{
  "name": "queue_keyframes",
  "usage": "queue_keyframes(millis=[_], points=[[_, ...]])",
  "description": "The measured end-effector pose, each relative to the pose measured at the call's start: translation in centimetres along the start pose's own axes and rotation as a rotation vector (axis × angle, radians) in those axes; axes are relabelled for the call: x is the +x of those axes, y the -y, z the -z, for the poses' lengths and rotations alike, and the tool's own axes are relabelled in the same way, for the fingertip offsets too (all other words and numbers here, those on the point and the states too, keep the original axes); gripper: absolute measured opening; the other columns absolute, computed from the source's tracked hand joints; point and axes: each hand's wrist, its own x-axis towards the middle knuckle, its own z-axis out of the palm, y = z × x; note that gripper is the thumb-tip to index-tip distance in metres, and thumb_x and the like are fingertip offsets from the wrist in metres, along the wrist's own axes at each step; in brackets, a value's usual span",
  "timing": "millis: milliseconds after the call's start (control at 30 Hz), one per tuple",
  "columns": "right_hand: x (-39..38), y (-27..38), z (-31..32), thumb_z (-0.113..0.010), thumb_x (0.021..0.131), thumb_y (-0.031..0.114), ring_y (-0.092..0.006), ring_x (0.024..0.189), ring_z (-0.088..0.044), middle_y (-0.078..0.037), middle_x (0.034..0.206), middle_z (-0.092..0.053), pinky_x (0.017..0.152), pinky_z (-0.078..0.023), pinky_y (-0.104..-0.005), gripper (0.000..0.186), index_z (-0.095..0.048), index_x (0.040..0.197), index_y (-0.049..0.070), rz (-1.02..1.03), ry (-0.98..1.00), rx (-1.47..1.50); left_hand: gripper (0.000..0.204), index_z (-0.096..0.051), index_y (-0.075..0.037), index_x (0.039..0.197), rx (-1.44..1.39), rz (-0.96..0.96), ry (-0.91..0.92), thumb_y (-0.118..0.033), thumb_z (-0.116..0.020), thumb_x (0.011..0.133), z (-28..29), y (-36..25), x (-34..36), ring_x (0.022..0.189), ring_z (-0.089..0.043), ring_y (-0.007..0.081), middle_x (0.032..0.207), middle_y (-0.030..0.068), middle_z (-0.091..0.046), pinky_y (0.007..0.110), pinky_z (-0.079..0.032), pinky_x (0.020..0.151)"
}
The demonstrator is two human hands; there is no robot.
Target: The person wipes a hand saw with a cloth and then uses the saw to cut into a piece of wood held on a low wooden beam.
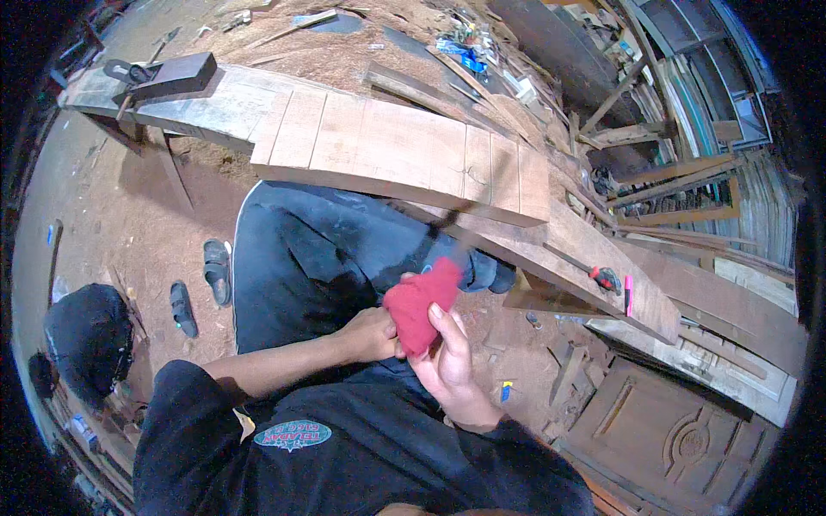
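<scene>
A bunched red cloth (422,308) is in front of my body, above my lap. My right hand (447,361) grips it from the right, thumb pressed on its side. Against its left side is my left hand (370,334), with the fingers curled closed; what they hold is hidden. Beyond the cloth a long, thin, blurred shape (469,211) reaches up across the thick wooden beam (387,146); its kind is too smeared to tell. The beam has several lines across its face and lies on a long plank bench (228,103).
On the bench rest a wooden hand plane (176,76) at far left, a screwdriver-like tool with a red and black handle (605,278) and a pink marker (629,294) at right. Sandals (217,272) lie on the sawdust floor. A carved wooden panel (680,430) is at lower right.
</scene>
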Motion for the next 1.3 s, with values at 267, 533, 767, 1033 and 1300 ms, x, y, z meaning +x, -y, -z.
queue_keyframes(millis=[267, 533, 767, 1033, 1300], points=[[-0.5, 0.5, -2.8, -0.064, 0.099, 0.018, -0.034, 0.123, -0.064, -0.024, 0.146, -0.054, 0.091, -0.06, -0.0426, 0.058, -0.039, 0.148, -0.002, -0.063, 0.015, -0.021, 0.067, -0.06, -0.02, 0.134, 0.18, 0.158, 0.195, -0.047, -0.079, 0.075, -1.1, 2.8, -0.2, 0.126, -0.061, 0.0331, 0.135, 0.01, -0.065, 0.049, -0.053, 0.099], [0.3, -0.9, -3.3, -0.07, 0.094, 0.002, -0.0267, 0.135, -0.056, -0.018, 0.148, -0.057, 0.116, -0.042, -0.0412, 0.056, -0.046, 0.145, 0.001, -0.01, 0.047, -0.068, 0.069, -0.055, -0.013, 0.136, 0.167, -0.183, -0.063, -0.037, -0.076, 0.074, 2.0, -0.7, 0.4, 0.123, -0.058, 0.041, 0.132, 0.0148, -0.062, 0.052, -0.047, 0.103], [0.8, 0.2, -2.1, -0.069, 0.098, 0.01, -0.0318, 0.126, -0.063, -0.022, 0.143, -0.059, 0.111, -0.048, -0.0436, 0.057, -0.044, 0.147, -0.004, -0.047, 0.013, -0.031, 0.04, -0.063, -0.006, 0.119, 0.118, -0.257, -0.03, -0.023, -0.07, 0.083, 1.9, -2.1, 0.7, 0.116, -0.062, 0.0402, 0.118, 0.0187, -0.065, 0.05, -0.049, 0.101], [1.8, -1.4, -1.5, -0.068, 0.099, 0.01, -0.0201, 0.115, -0.067, -0.012, 0.129, -0.067, 0.099, -0.053, -0.0371, 0.038, -0.057, 0.135, 0.0, 0.186, -0.05, -0.229, 0.051, -0.061, -0.002, 0.124, 0.313, -0.34, 0.17, -0.042, -0.064, 0.092, 2.7, -3.3, 0.7, 0.121, -0.056, 0.0468, 0.126, 0.0248, -0.061, 0.056, -0.043, 0.108], [2.1, -1.5, -0.7, -0.069, 0.1, 0.012, -0.0182, 0.111, -0.068, -0.009, 0.127, -0.069, 0.098, -0.054, -0.0357, 0.039, -0.057, 0.135, 0.001, 0.169, -0.045, -0.3, 0.047, -0.064, -0.002, 0.122, 0.323, -0.4, 0.248, -0.04, -0.061, 0.094, -0.4, -1.4, -0.8, 0.125, -0.054, 0.0459, 0.128, 0.0249, -0.06, 0.059, -0.039, 0.111]])
